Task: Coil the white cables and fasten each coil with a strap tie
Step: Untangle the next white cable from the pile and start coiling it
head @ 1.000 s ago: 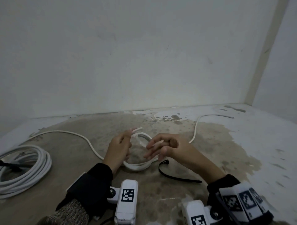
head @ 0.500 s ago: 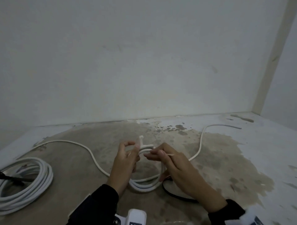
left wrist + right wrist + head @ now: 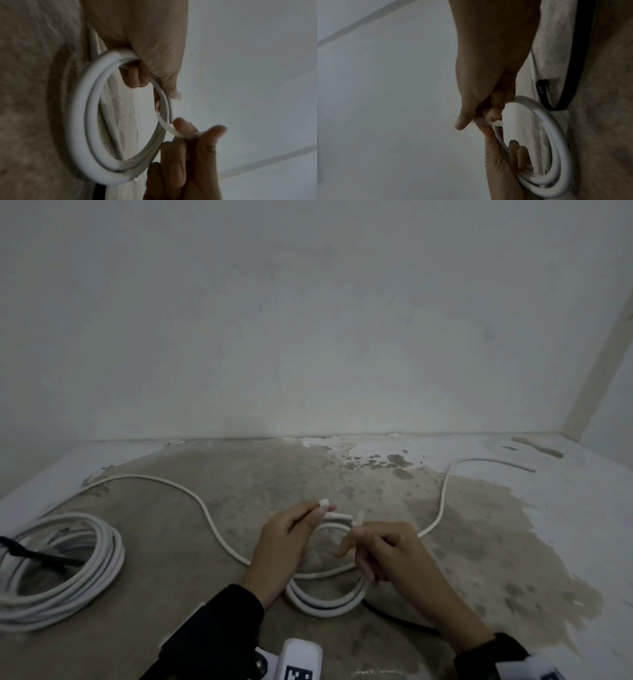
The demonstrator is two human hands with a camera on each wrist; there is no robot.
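Observation:
A small coil of white cable (image 3: 325,602) stands upright on the floor between my hands. My left hand (image 3: 318,510) grips its top, fingers curled round the loops (image 3: 82,121), and holds the head end of a white strap tie (image 3: 337,514). My right hand (image 3: 356,529) pinches the tie's tail (image 3: 488,122) between thumb and forefinger beside the coil (image 3: 556,142). In the left wrist view the white strap tie (image 3: 168,127) curves from the coil to the right hand (image 3: 188,146). How far the tie wraps the coil is hidden.
A larger white cable coil (image 3: 68,570) with a black tie (image 3: 34,556) on it lies at the left. A long loose white cable (image 3: 171,486) snakes across the stained floor behind my hands. A black strap tie (image 3: 573,67) lies under my right wrist. A wall stands close ahead.
The white tie's head stood up between my hands; now the tie is stretched sideways, my right hand holding its tail further right. The coil stays upright.

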